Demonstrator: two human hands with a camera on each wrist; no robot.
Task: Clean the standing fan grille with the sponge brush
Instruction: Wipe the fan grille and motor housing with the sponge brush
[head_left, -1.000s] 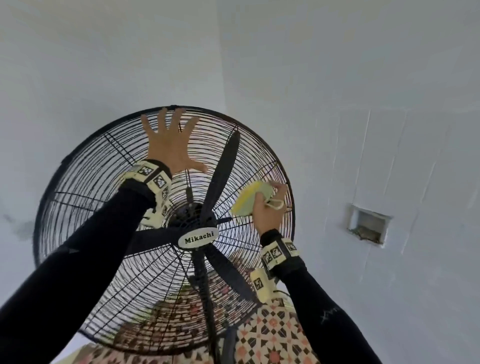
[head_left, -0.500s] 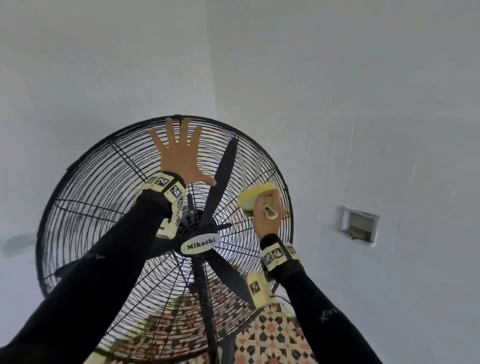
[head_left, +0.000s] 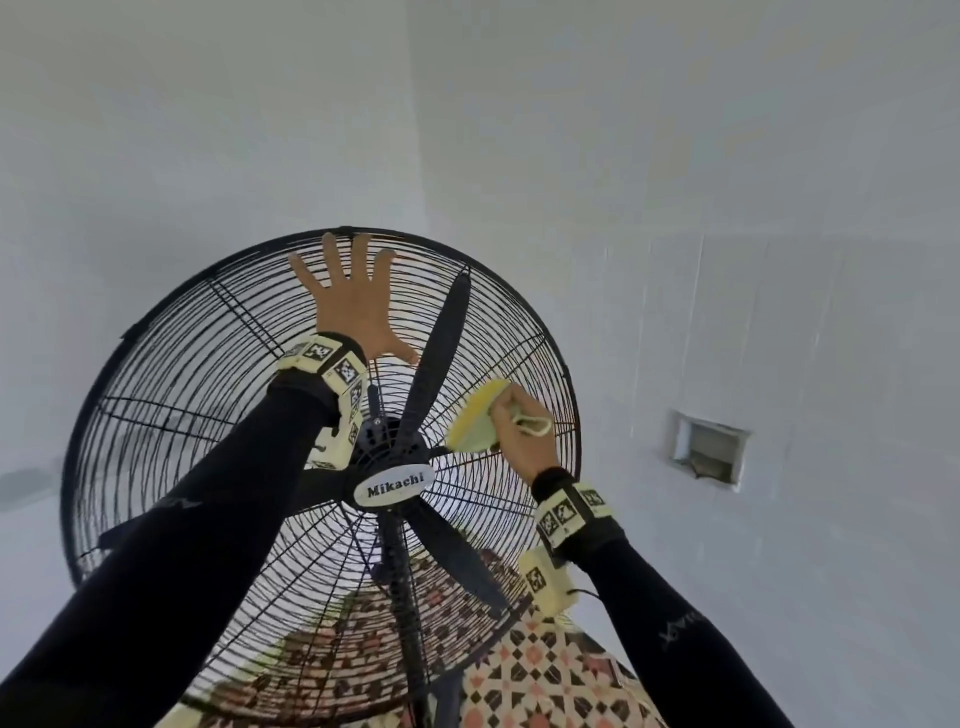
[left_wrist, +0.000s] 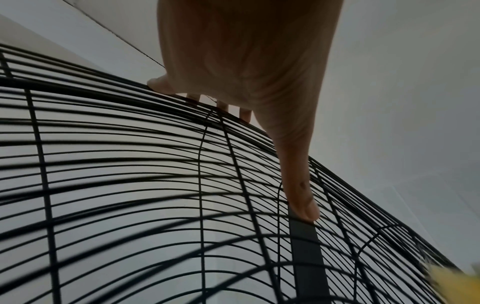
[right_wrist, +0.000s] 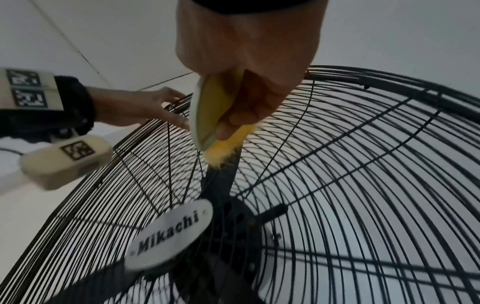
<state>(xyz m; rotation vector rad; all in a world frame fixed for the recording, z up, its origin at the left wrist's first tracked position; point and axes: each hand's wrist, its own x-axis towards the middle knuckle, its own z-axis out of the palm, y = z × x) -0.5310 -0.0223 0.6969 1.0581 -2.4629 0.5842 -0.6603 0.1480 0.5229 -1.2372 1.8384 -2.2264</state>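
My right-hand fingers (right_wrist: 233, 121) are curled round the sponge brush (head_left: 475, 415), thumb and knuckles wrapping its pale green back so the yellow pad faces the wires. I judge that grip is chosen to keep the soft face flat on the grille while I scrub. The right hand (head_left: 519, 426) sits at about two o'clock from the hub badge (head_left: 394, 487), with the brush tip touching the wires just beside the dark blade (head_left: 436, 343) that shows behind them. A cord loop (head_left: 535, 423) hangs off the brush over my knuckles.

Further up, my left hand (head_left: 356, 306) lies flat at about twelve o'clock, fingers straight and spread, holding nothing. In the left wrist view the fingertips (left_wrist: 161, 85) reach the outer rim and the thumb presses a spoke. I read this as a brace: the fan grille (head_left: 171, 395) is tilted back on its stand, and a scrubbing push could rock or swing the head unless it is steadied.

Behind the fan is a pale tiled wall with a small recessed box (head_left: 709, 449) at three o'clock, well apart from the work.
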